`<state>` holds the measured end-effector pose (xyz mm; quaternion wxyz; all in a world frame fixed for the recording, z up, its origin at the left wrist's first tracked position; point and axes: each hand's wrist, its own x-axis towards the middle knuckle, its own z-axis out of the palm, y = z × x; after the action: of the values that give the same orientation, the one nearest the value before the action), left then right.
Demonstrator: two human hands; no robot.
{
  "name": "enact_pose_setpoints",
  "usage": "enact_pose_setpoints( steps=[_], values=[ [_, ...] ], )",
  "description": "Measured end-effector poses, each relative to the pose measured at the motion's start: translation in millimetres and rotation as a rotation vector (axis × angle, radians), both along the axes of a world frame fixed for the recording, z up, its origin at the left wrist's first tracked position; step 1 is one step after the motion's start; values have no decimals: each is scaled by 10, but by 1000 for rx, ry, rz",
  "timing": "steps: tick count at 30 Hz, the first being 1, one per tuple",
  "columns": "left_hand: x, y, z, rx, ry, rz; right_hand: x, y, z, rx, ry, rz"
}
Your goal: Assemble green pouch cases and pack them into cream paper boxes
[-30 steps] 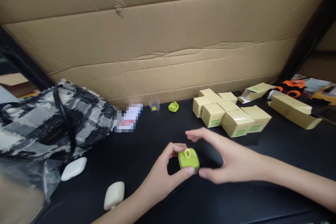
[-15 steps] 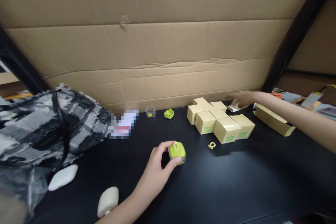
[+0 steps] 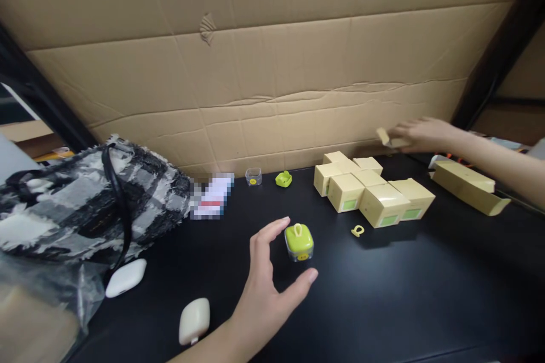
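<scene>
Green-lidded clear case (image 3: pixel 298 242) stands on the black worktop (image 3: pixel 383 295), framed but untouched by the spread fingers (image 3: pixel 267 233) of the left hand (image 3: pixel 266 289); a steady pinch at both sides would be advised. Beige cartons (image 3: pixel 369 190) are clustered closed, contents hidden. A folded carton flap (image 3: pixel 385 136) is gripped by the right hand (image 3: pixel 419 135).

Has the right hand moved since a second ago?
Yes. The right hand left the green case and now holds a flat carton beyond the boxes.
</scene>
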<state>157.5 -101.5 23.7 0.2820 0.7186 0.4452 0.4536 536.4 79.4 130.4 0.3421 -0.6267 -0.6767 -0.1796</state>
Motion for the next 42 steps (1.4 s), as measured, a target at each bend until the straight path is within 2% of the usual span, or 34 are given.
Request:
enact_pose_setpoints(
  steps=[3,5,7,8,10,13,15,18,21,24,26,30,33,36,38,42],
  values=[
    [-10,-24,-20,2,82,-56,-77,-209,173,-12,-101,35],
    [-15,-31,-27,-7,105,-81,-241,-436,232,76,-116,46],
    [-18,-32,-25,-8,98,-88,-487,-721,232,162,-107,128],
    [-18,-32,-22,-7,87,-90,-629,-874,208,220,-66,280],
    [-19,-32,-11,-4,54,-107,-916,-1170,122,226,-12,540],
    [-18,-41,11,-29,-48,-183,-1273,-1502,-68,56,98,761],
    [-12,-54,28,-80,-146,-274,-1433,-1616,-203,-82,196,863],
    [16,-76,57,-217,-277,-380,-1577,-1660,-387,-316,427,917],
    [59,-91,97,-382,-405,-420,-1624,-1639,-541,-542,644,985],
    [87,-95,162,-485,-578,-447,-1590,-1622,-673,-603,739,1091],
    [94,-93,217,-582,-670,-431,-1552,-1621,-750,-528,691,1086],
    [102,-81,312,-747,-827,-361,-1523,-1643,-855,-274,489,1067],
    [111,-71,346,-779,-896,-325,-1529,-1674,-877,-140,256,1065],
    [116,-70,349,-790,-922,-344,-1525,-1698,-870,-72,74,1052],
    [119,-73,342,-811,-927,-368,-1518,-1701,-860,-37,102,1026],
    [126,-83,332,-822,-892,-409,-1527,-1679,-824,-75,346,942]
  ],
)
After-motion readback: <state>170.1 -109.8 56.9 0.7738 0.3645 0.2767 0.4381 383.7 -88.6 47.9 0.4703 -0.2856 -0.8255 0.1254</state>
